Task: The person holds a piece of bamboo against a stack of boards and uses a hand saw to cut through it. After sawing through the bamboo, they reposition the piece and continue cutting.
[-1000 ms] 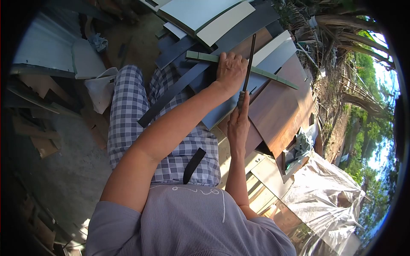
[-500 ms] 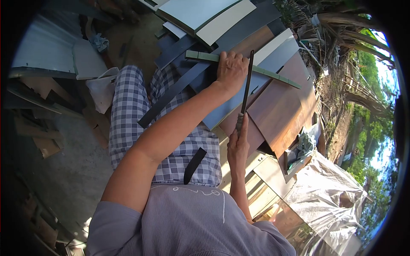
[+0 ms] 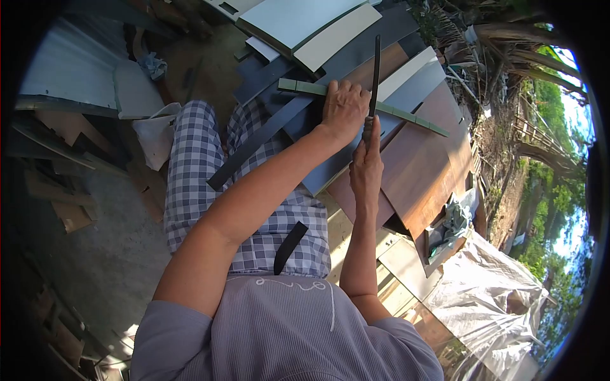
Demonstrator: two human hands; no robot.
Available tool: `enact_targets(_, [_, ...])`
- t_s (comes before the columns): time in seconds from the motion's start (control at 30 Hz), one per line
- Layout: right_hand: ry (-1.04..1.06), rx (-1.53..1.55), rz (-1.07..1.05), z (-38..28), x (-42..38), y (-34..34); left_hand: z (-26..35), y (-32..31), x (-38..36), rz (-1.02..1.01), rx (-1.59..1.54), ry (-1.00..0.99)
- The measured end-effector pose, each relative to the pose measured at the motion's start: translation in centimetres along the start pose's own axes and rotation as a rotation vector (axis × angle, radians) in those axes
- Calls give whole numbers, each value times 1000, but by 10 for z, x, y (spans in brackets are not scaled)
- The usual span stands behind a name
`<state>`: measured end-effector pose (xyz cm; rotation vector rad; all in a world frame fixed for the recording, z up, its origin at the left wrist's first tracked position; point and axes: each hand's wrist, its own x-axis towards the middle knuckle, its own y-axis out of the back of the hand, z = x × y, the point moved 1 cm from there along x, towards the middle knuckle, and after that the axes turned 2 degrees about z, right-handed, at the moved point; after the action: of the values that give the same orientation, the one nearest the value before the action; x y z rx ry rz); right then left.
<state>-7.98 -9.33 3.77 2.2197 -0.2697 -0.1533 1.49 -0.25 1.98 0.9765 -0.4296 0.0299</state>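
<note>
My left hand [image 3: 345,109] is closed over a narrow green strip [image 3: 413,118] with dark cross marks along it, holding it across a stack of boards. In my right hand [image 3: 366,166] is the handle of a narrow dark saw [image 3: 376,70], its long thin blade pointing away from me. The blade crosses the strip right beside my left fingers. A dark blue-grey strip [image 3: 254,143] slants over my checked trousers beneath my left forearm. On my lap lies a short black strip [image 3: 291,247].
Brown boards [image 3: 422,165] and pale panels [image 3: 340,38] are stacked in front of me. A crumpled translucent sheet [image 3: 486,292] covers things at the lower right. To the left are metal sheeting [image 3: 70,76] and a white bag [image 3: 155,140].
My right hand has pushed the saw forward, away from me, so the handle is now close to the green strip. My left hand and the strip stay almost in place.
</note>
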Motion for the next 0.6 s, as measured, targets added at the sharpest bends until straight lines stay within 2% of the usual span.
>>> enact_targets(0.13, [-73,-10,-56,11,-40,5,1,-1,2,-113,56,7])
enact_targets(0.27, [-163,-26,-129,6,-93,17,-1,-2,1,-60,48,-11])
enact_targets(0.33, [-98,-56,-101,11,-107,18,0,-3,0,-10,29,-17])
enact_targets(0.43, [-82,-55,-97,7,-93,17,-1,-4,1,-6,26,-21])
enact_targets(0.6, [-19,-7,-23,-5,-26,4,-2,-5,0,31,26,-27])
